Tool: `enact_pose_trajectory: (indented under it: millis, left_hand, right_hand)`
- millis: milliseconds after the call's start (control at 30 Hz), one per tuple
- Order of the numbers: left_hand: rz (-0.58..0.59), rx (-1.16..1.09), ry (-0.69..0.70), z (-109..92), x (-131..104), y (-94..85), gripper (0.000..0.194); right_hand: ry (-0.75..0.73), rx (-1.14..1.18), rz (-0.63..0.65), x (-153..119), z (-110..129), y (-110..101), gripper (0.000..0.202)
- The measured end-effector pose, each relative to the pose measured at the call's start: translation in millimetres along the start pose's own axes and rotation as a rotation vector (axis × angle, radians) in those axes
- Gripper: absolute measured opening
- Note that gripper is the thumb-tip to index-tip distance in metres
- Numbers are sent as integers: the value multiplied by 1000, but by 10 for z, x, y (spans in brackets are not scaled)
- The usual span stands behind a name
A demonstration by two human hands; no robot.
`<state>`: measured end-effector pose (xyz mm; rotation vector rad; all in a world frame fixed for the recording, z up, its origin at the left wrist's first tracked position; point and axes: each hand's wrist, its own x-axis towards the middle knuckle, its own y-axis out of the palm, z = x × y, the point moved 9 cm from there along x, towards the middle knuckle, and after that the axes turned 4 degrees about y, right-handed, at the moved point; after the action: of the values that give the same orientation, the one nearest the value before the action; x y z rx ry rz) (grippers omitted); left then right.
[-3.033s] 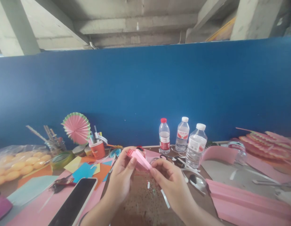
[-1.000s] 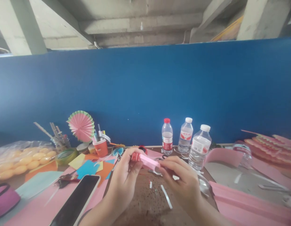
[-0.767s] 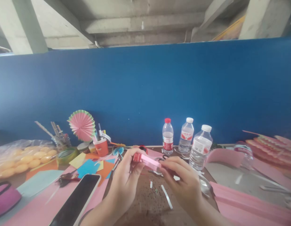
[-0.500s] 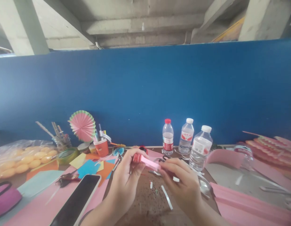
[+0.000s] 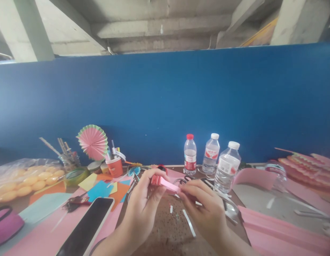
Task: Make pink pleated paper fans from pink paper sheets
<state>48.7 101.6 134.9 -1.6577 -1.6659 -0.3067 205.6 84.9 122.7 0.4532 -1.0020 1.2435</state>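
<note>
A narrow pink folded paper strip (image 5: 169,185) spans the gap between my hands, above the middle of the table. My left hand (image 5: 140,204) is closed around its left end, where red-pink layers show bunched together between thumb and fingers. With thumb and fingertips my right hand (image 5: 206,206) pinches the strip's right end; the exact grip there is partly hidden. Black-handled scissors (image 5: 186,179) lie just behind the right fingertips. Beneath the hands, a white paper strip (image 5: 189,223) and small scraps rest on the brown tabletop (image 5: 165,231).
Three plastic bottles (image 5: 190,156) stand at the back. A phone (image 5: 86,227) lies on pink paper at left, near a red paper cup (image 5: 115,167) of pens and a pleated paper fan (image 5: 92,142). Pink pleated paper (image 5: 277,231) lies at right. A blue wall (image 5: 159,99) rises behind.
The pink strip's right end tilts slightly differently between my hands. Otherwise both hands keep nearly the same position and hold.
</note>
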Motion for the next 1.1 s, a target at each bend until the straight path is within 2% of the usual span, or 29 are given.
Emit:
enact_pose_trajectory:
  millis: [233,533,833,933,1000,1100]
  left_hand:
    - [0,-160,-18,-3,-42,100,10]
    - [4,-602,-122,128,-30,178,8]
    - [-2,-776,-96,102,-8,216,9]
    - [0,-808,-80,59,-5,257,14]
    - [-37,-810,-86,62,-12,266,17]
    - [-135,-801,-129,115,-44,251,10]
  right_hand:
    - [5,33,25,-4,15,67,12]
    - [20,57,12,5,35,46,13]
    - [40,16,-7,6,42,36,13]
    - [48,13,-8,-1,39,44,13]
    - [52,12,-7,-11,36,56,14]
    - [42,15,-7,-24,51,69,14]
